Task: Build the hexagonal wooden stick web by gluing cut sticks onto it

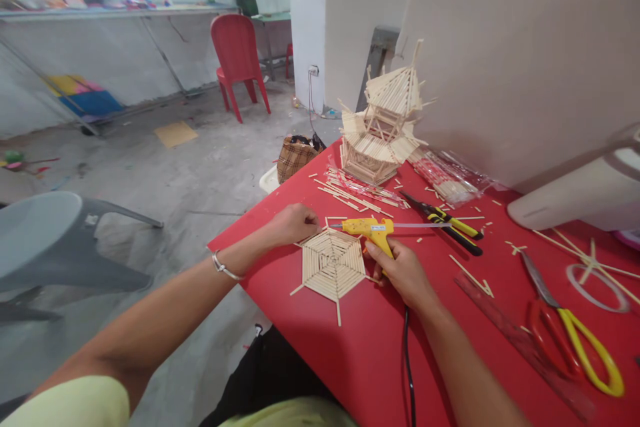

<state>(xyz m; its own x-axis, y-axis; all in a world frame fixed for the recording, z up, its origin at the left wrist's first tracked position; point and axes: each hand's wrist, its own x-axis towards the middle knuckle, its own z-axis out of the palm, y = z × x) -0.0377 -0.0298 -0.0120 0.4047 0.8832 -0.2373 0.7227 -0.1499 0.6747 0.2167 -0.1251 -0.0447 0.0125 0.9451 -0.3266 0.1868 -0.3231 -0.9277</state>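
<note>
One hexagonal stick panel (325, 270) at frame centre, right hand (404, 273) grips yellow glue gun (376, 230), left hand (294, 223) near panel's upper-left corner, grip indiscernible

No readable text; glue gun (381, 239) label (376, 227) illegible.

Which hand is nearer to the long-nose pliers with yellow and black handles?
Right. The right hand, holding the yellow glue gun, is on the near-left side of the pliers; the left hand is farther left, at the hexagonal stick panel.
</note>
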